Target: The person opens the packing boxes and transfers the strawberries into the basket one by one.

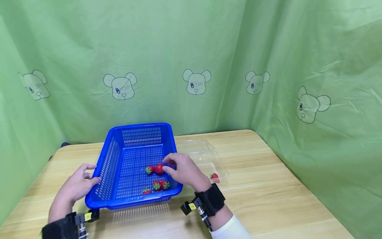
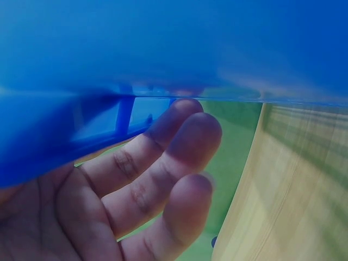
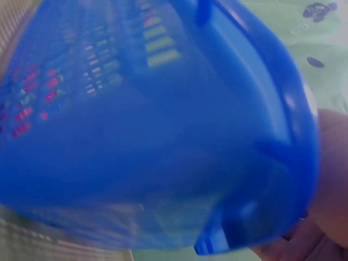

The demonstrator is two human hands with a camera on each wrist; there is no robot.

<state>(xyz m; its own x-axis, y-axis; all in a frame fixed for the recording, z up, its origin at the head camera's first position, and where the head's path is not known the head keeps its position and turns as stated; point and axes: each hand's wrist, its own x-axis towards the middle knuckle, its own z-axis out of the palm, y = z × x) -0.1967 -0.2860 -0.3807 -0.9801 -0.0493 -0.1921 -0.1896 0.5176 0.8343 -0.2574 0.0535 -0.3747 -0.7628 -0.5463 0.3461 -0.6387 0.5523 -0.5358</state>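
A blue plastic basket (image 1: 143, 154) with slotted walls stands in front of me. My left hand (image 1: 78, 182) grips its left rim, the thumb over the top; in the left wrist view its fingers (image 2: 187, 147) lie against the outer wall. Reaching over the right rim, my right hand (image 1: 185, 167) pinches a red strawberry (image 1: 159, 169) at its fingertips. Beside that fruit lies another strawberry (image 1: 149, 170), and further ones (image 1: 156, 186) sit near the front wall. In the right wrist view the basket wall (image 3: 136, 136) hides most of the right hand.
Right of the basket, a clear plastic clamshell box (image 1: 206, 159) lies with its lid back, a strawberry (image 1: 215, 177) inside. Both stand on a wooden table (image 1: 268, 192). Green curtains (image 1: 161, 43) printed with bear heads enclose the back and sides.
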